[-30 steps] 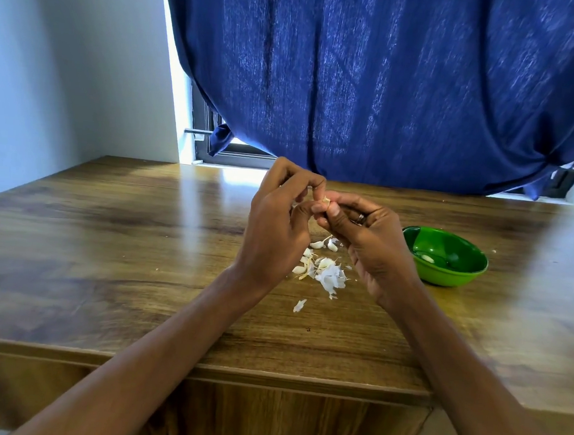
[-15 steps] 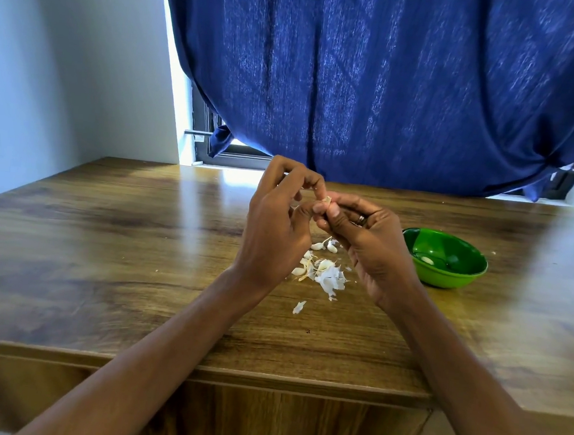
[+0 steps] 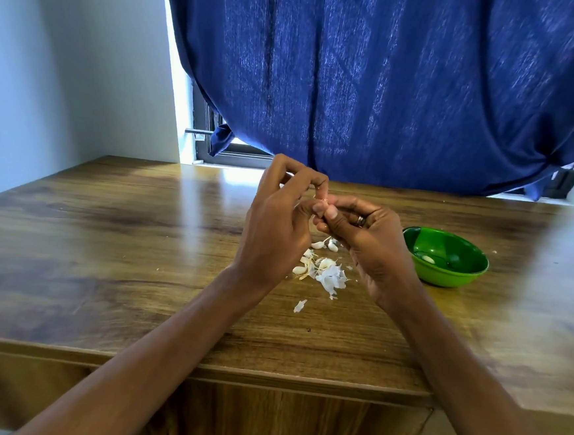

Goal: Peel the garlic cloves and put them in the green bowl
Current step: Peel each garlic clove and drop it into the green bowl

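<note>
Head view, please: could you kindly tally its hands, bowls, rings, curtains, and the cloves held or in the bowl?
Hands: 2 (left hand, right hand)
Green bowl: 1
Clove in bowl: 1
Held clove: 1
Ring: 1
Blue curtain: 1
Total: 7

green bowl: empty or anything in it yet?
Not empty. The green bowl stands upright on the table with one pale peeled clove on its bottom; nothing more shows in it.

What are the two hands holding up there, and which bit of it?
A small pale garlic clove, pinched between the fingertips of the left hand and the right hand. Fingers hide most of it, so the exact spot cannot be told.
</note>
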Available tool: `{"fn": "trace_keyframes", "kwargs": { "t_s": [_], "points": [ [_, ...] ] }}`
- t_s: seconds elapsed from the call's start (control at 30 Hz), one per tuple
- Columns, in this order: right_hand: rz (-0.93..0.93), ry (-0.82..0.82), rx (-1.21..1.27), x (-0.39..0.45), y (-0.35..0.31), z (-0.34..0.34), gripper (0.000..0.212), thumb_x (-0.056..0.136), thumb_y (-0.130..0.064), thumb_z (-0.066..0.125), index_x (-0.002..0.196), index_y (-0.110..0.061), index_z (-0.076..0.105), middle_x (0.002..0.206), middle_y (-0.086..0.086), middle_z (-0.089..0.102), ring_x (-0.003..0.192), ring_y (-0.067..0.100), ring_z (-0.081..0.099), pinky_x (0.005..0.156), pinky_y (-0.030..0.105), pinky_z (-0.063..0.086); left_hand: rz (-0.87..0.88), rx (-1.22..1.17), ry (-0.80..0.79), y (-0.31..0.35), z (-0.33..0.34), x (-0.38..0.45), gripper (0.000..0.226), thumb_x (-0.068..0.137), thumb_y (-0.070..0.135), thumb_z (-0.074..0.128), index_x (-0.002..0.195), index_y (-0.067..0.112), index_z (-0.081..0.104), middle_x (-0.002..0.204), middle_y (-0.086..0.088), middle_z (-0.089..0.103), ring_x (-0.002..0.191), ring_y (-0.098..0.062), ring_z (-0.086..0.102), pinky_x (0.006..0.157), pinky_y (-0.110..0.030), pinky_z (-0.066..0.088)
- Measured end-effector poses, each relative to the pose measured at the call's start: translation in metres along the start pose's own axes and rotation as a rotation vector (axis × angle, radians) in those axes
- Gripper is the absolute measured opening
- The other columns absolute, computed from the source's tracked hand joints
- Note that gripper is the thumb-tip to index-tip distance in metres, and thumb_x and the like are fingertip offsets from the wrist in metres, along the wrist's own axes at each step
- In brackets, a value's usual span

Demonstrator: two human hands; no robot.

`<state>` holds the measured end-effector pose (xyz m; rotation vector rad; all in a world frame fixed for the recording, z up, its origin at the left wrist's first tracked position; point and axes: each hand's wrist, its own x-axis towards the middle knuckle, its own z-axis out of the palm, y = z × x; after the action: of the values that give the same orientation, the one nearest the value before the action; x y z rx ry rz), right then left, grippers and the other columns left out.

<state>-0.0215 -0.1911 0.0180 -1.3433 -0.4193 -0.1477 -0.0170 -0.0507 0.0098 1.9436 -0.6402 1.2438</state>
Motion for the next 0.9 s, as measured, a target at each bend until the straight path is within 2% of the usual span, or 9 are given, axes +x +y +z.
{"fn": "trace_keyframes", "kwargs": {
  "t_s": [0.1,0.27,0.47,0.7,0.9],
  "points": [
    [0.001,0.001,-0.004,0.0,0.0002,0.0002,0.015,0.087,0.004,0.065,0.096,-0.007,0.072,0.093,0.011,0.078,0.081,0.015,0.074,0.076,0.023,0.059,0.01,0.017,-0.031,0.0002,0.0003,-0.0004,0.021,0.088,-0.011,0.059,0.098,0.006,0.065,0.101,0.0,0.047,0.087,-0.01,0.046,0.066,-0.008,0.037],
    [0.0,-0.014,-0.007,-0.0011,-0.0008,0.0018,0.014,0.089,0.004,0.064,0.093,-0.008,0.072,0.086,0.005,0.078,0.074,0.011,0.073,0.073,0.021,0.058,0.019,0.047,-0.022,0.0006,0.0004,-0.0003,0.024,0.085,-0.011,0.052,0.1,0.003,0.065,0.099,-0.005,0.048,0.089,-0.015,0.047,0.073,-0.008,0.036],
    [0.014,-0.017,0.025,-0.0017,-0.0023,0.003,0.016,0.09,0.004,0.063,0.093,-0.009,0.071,0.082,0.002,0.078,0.071,0.01,0.072,0.071,0.02,0.058,0.001,0.035,-0.015,0.0002,0.0018,-0.0002,0.02,0.088,-0.015,0.055,0.095,0.003,0.063,0.099,-0.004,0.048,0.089,-0.015,0.047,0.076,-0.007,0.035],
    [0.032,-0.049,0.09,-0.0026,-0.0038,0.0042,0.019,0.091,0.001,0.061,0.1,-0.012,0.07,0.084,0.004,0.077,0.073,0.012,0.072,0.076,0.022,0.06,-0.006,-0.008,0.017,0.0008,0.0015,0.0007,0.016,0.093,-0.011,0.054,0.095,0.003,0.062,0.101,0.0,0.045,0.089,0.005,0.044,0.077,-0.004,0.036],
    [0.046,-0.035,0.085,-0.0026,-0.005,0.0038,0.015,0.09,0.0,0.062,0.099,-0.008,0.07,0.086,0.004,0.078,0.074,0.012,0.073,0.074,0.021,0.06,-0.004,-0.006,0.017,0.0004,0.0024,0.0009,0.017,0.092,-0.013,0.053,0.096,0.0,0.062,0.101,-0.001,0.045,0.089,0.004,0.044,0.076,-0.005,0.036]
  ]
}}
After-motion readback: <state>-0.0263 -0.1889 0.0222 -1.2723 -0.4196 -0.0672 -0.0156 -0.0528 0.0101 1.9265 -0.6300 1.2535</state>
